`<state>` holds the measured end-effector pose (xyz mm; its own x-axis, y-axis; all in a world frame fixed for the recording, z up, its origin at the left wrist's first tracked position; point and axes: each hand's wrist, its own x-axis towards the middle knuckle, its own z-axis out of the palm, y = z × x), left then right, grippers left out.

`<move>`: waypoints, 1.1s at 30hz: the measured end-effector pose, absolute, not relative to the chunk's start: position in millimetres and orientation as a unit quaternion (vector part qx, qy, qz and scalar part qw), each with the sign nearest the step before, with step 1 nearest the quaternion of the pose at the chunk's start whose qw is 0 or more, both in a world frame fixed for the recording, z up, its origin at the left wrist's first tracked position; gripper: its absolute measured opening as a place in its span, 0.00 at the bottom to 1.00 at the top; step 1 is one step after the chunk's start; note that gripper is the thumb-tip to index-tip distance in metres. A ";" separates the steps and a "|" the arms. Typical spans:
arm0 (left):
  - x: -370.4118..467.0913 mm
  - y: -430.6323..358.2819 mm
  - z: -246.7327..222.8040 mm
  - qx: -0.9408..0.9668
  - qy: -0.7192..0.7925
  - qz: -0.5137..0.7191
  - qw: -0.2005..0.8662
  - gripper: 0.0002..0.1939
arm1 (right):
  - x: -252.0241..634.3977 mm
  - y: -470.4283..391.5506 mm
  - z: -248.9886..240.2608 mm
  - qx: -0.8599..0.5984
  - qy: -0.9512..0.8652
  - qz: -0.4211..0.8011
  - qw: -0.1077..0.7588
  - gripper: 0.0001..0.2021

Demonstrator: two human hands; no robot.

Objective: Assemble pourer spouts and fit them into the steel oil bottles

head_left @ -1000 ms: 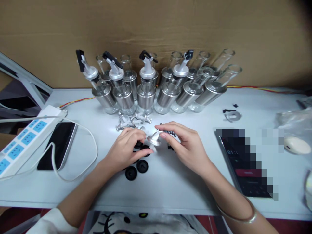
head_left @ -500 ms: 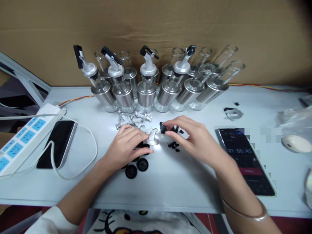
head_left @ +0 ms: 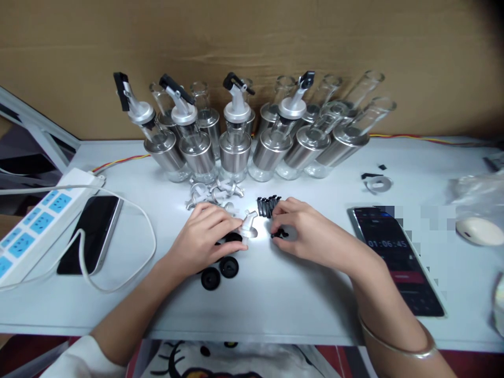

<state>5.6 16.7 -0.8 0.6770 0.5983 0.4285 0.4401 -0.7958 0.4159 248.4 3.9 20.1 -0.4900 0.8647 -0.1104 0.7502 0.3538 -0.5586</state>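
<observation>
My left hand (head_left: 205,231) is closed on a silver pourer spout (head_left: 249,224), pinched between thumb and fingers with its tip pointing up. Under and beside that hand lie round black discs (head_left: 210,278). My right hand (head_left: 297,226) is low on the table, fingers curled around a little pile of small black parts (head_left: 280,232); whether one is gripped is hidden. Just beyond its fingertips, black flip levers (head_left: 266,206) lie in a row. Several more silver spouts (head_left: 214,191) are heaped past my left hand.
Steel-and-glass bottles (head_left: 236,152) stand in rows at the back, some topped with pourers. On the left are a power strip (head_left: 43,215), a phone (head_left: 88,236) and a white cable (head_left: 153,231). At right lie a phone with a timer (head_left: 397,257), a silver ring part (head_left: 378,184) and a white oval piece (head_left: 478,231).
My right hand has come down from the row of black levers to the small black parts, uncovering the levers. My left hand keeps the silver spout in nearly the same spot.
</observation>
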 end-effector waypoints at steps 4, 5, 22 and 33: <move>5.0 16.8 -0.8 0.906 0.286 0.279 0.141 0.15 | 248.3 4.9 23.5 -0.481 -0.811 0.298 0.149 0.04; 5.1 16.9 -0.8 0.905 0.286 0.280 0.142 0.15 | 247.6 4.6 25.4 -0.481 -0.801 0.311 0.173 0.04; 6.4 16.0 1.9 0.908 0.290 0.259 0.154 0.15 | 232.5 0.0 24.5 -0.481 -0.727 0.329 0.364 0.10; 7.0 14.6 4.5 0.910 0.294 0.241 0.168 0.14 | 231.6 -0.7 21.5 -0.467 -0.728 0.308 0.396 0.04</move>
<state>7.0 14.6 4.5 0.7111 0.6160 0.3390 0.4544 -0.7705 0.4470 231.6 -0.7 21.5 -0.2500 0.9241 0.2889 0.4373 0.3740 -0.8178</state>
